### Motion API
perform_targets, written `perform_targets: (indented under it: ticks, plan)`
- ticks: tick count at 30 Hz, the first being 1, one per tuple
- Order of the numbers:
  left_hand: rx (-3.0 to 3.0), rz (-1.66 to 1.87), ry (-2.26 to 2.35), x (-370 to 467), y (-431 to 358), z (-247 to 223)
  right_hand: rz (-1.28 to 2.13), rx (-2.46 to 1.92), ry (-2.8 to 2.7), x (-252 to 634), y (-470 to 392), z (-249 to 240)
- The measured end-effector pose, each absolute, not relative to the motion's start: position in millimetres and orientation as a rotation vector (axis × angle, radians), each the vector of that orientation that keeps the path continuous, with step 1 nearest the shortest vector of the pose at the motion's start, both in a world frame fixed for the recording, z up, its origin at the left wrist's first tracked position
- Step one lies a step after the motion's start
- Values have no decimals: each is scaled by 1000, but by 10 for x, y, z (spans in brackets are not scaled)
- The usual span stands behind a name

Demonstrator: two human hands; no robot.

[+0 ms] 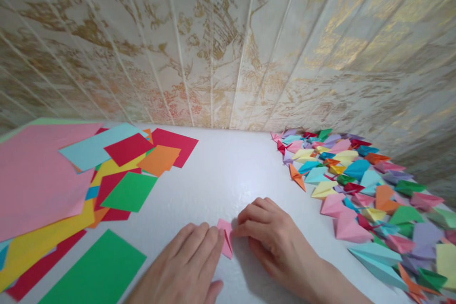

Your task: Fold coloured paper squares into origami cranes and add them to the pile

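Observation:
A small piece of folded pink paper (225, 238) lies on the white tabletop between my two hands, narrow and pointed, with a fold line down its middle. My left hand (190, 259) rests flat with fingers stretched out side by side, the fingertips over the paper's left edge. On the other side, my right hand (272, 237) has its fingers curled and closed, with the tips at the paper's right edge. The right thumb's tip is hidden from view.
Loose coloured sheets lie at left, among them a large pink sheet (42, 171), a green rectangle (96, 270) and an orange piece (160, 159). Many folded paper shapes (356, 199) cover the right side. A patterned gold-and-white wall (228, 47) stands behind the white table (228, 171).

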State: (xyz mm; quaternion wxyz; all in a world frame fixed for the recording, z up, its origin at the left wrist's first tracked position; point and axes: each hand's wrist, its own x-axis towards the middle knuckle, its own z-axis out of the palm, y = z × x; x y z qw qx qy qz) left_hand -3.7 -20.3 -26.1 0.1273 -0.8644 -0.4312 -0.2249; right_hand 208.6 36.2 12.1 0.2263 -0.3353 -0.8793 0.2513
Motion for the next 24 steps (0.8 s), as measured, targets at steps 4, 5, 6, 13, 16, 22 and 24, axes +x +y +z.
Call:
perform_targets:
  ticks: [4,5,6,13,16,22,24]
  plan:
    - [-2558,-618,-1207,-29,-165,-167,599,-838,-2560,2044,296,139]
    - [-2573,-612,-1194,-33,-160,-146,608,-797,-2599,2040,284,160]
    - [-2588,-609,-1192,-39,-157,-131,623,-760,-2635,2039,275,188]
    - [-2556,-668,-1232,-67,-176,-119,724,-782,-2515,2058,290,290]
    - [-2551,-670,-1235,-70,-168,-97,770,-822,-2439,2015,267,201]
    - [-2602,-686,-1184,-121,-73,-18,862,-853,-2276,1972,256,51]
    - [-2649,-707,-1092,-133,-32,-13,882,-894,-2225,1977,282,31]
